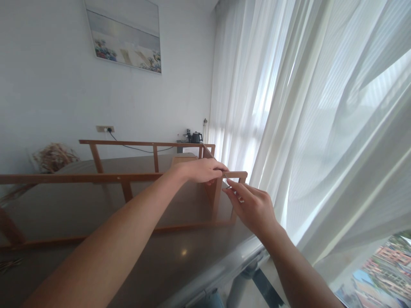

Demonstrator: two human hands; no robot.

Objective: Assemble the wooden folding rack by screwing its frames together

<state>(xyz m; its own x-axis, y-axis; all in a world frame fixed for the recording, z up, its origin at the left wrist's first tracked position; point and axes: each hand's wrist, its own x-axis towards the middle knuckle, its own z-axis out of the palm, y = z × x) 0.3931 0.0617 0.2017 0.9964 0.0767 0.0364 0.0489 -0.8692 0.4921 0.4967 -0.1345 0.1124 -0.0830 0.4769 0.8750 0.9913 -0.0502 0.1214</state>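
A brown wooden frame [141,176] with rails and upright posts stands on the grey table. My left hand [205,170] is closed over its top rail near the right-hand corner, fingers curled down on the far side. Close by on the right, my right hand [253,203] pinches a thin bent metal piece, which looks like a hex key [227,187], between thumb and fingertips. Its upper end reaches toward the underside of the rail beside the left fingertips. A wooden panel [210,194] sits between the frame's sides, partly hidden by my left hand.
The dark glossy table [189,265] ends at a rounded edge on the right. White curtains [289,107] hang close beside my right arm. Dried stalks [54,157] lie at the far left; a black kettle [197,137] stands at the back. Small thin pieces [10,264] lie at lower left.
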